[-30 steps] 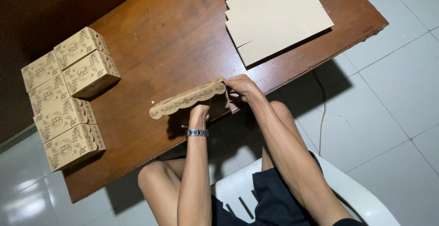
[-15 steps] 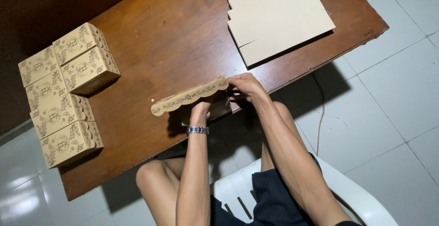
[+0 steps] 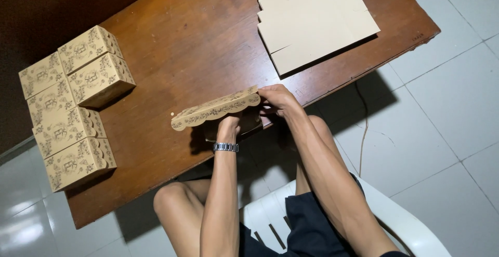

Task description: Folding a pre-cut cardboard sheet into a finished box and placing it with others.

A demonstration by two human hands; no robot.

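Brown wooden table over pale floor tiles, seen from above.

One flat cardboard box blank, tan with dark floral print and a scalloped edge, held just above the near table edge. Pinched at its right end by the right hand, fingers closed on the card. Propped from beneath near its middle by the left hand, fingers tucked under the blank and mostly hidden, so grip there hard to make out. Two hands close together, both on the same piece. One metal wristwatch on the left wrist.

Well to the left of the left hand: five folded boxes of the same printed card, set in a tight cluster along the table's left end, some touching. Exact count uncertain where boxes overlap.

Beyond the right hand, toward the far table edge: one stack of plain cream flat blanks, number of sheets not countable, top cut off by the frame.

Below the hands: bare knees, dark shorts, and one white plastic chair, partly covered by the legs. One thin cable on the tiles to the right of the right arm, its ends lost in shadow under the table.
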